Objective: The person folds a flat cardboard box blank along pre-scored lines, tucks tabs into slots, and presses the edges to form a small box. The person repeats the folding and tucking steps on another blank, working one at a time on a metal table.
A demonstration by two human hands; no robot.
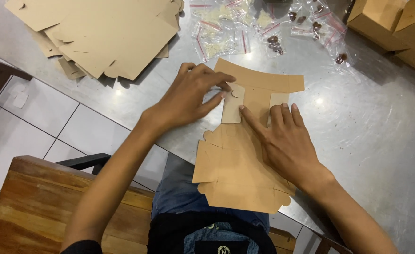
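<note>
A flat brown cardboard box blank (233,164) lies on the steel table (381,136), its near end hanging over the table edge above my lap. My left hand (188,96) pinches a small side flap (232,104) of the blank between thumb and fingers and folds it up. My right hand (285,138) lies flat on the middle of the blank, index finger stretched toward the fold line beside the flap, pressing the card down.
A stack of unfolded cardboard blanks (104,35) lies at the far left of the table. Several small clear bags (245,28) with red seals, holding pale and brown contents, lie at the back. Assembled brown boxes (395,28) stand far right. A wooden bench (43,202) is lower left.
</note>
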